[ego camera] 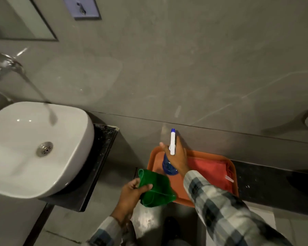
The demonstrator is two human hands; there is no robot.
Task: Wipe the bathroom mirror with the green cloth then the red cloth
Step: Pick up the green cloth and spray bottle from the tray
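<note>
Green cloth [156, 188] in left hand [132, 194] grip, folded.

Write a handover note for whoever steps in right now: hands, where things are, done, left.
Left hand: closed on the folded green cloth, held just off the near left corner of the orange tray.
Right hand: fingers wrapped around the blue spray bottle, over the tray's left part; nozzle points toward the wall.
Red cloth: flat in the tray, right part, untouched.
Mirror: upper left, above the white sink; no cloth on it.
Done: green cloth and bottle in hand.
Left: wipe mirror with green, then red.
</note>
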